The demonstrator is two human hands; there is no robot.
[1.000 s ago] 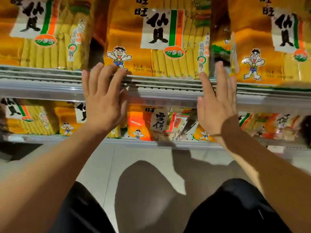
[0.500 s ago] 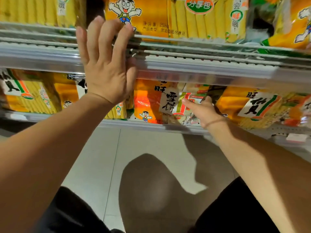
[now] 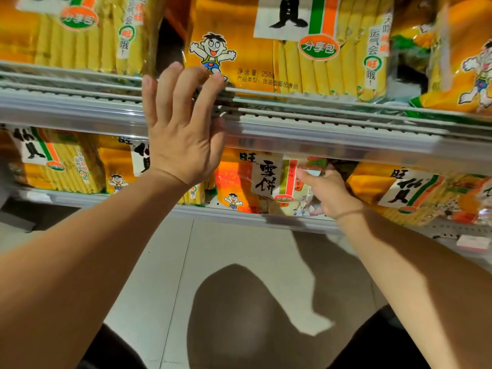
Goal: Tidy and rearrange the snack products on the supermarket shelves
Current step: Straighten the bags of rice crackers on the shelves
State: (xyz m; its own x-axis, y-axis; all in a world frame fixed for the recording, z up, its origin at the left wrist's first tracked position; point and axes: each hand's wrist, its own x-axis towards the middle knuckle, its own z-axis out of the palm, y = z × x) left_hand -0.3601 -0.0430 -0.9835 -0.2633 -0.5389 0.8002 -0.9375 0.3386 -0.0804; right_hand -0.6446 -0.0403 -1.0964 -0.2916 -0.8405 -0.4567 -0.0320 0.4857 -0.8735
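Large yellow rice-cracker bags (image 3: pixel 266 49) stand on the upper shelf. My left hand (image 3: pixel 183 134) lies flat with straight fingers against that shelf's front rail (image 3: pixel 332 126), its fingertips touching the bottom of the middle bag. On the lower shelf stands an orange-and-white snow-cracker bag (image 3: pixel 239 179). My right hand (image 3: pixel 330 193) reaches in under the rail and holds this bag at its right side. The thumb lies on the bag's front and the fingers are hidden behind it.
More yellow cracker bags fill the lower shelf at the left (image 3: pixel 58 161) and lie tilted at the right (image 3: pixel 407 193). A small white label (image 3: pixel 472 242) sits on the lower shelf edge at the far right. Pale floor tiles (image 3: pixel 159 262) lie below.
My right hand dropped from the upper rail to the lower shelf and took hold of the snow-cracker bag. My left hand stayed flat on the upper rail.
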